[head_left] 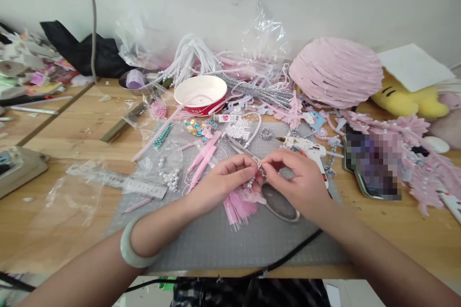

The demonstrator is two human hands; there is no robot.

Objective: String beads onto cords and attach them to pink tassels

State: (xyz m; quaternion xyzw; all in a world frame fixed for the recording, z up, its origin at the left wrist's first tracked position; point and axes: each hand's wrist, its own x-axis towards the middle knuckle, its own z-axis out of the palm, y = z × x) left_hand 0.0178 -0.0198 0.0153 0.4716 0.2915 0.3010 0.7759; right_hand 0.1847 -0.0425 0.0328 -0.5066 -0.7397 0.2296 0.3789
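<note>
My left hand [230, 175] and my right hand [293, 177] meet over a grey mat [230, 249], fingertips pinched close together. Between them is a small beaded piece [251, 182] with silvery beads, hanging by my left fingers; its upper end is too small to make out in my right pinch. A pink tassel [239, 208] lies just below my left hand. Scissors [281, 206] rest under the hands, partly hidden, with blades pointing up and left. A pale green bangle [131, 244] circles my left wrist.
Beyond the hands stand a red and white bowl [201, 98], white beads [237, 130] and a glue gun [309, 148]. A steel ruler [126, 183] lies left. A phone [374, 165] and pink flowers [428, 153] are right. A black cable [295, 249] crosses the mat's front.
</note>
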